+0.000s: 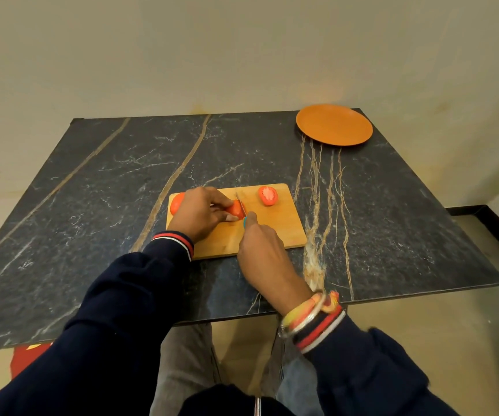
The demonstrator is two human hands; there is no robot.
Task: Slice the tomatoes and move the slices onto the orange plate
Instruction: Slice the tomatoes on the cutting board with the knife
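Slicing underway: left hand (pixel 198 214) pins a tomato (pixel 235 210) on the board (pixel 275 229), right hand (pixel 260 244) closed on the knife (pixel 241 202), blade at its right end. Cut half (pixel 268 195) lies far right; plate (pixel 334 124) sits empty, well apart. Next: press straight down, fingers clear.

Warm, dim indoor light is falling from above, tinting the wall (pixel 242 49) yellowish and leaving the dark marble table (pixel 98 187) with only a soft sheen and no hard glare. The wide-angle lens is bowing the table edges outward and stretching the dark sleeves (pixel 116 319) at the bottom corners. Faint, diffuse shadows are pooling under the hands on the cutting board (pixel 275 226), and fine detail is looking slightly soft and smeared throughout
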